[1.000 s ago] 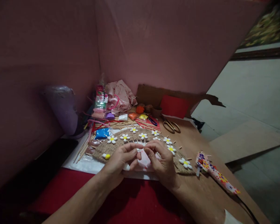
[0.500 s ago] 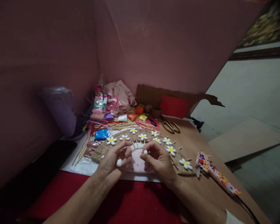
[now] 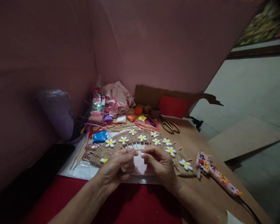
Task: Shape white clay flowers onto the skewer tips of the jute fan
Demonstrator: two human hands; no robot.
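Note:
Both hands are raised over the front of a twine-wrapped arch decorated with several white flowers with yellow centres. My left hand has curled fingers, with a bit of white clay partly showing among them; its thumb and forefinger are pinched together. My right hand pinches a small white clay piece between thumb and forefinger. The two sets of fingertips are close together. Beneath them lies a pink patterned piece, partly covered by the hands.
Clay packets, including a blue one, and thin sticks lie at the left and back. Gold-handled scissors rest behind the arch. A flower-patterned glue gun with a black cord lies at the right. A purple object stands far left.
My left hand has moved closer to my right, and its fingers have curled in, partly hiding the white ball it holds. The left-hand flowers on the arch show more fully.

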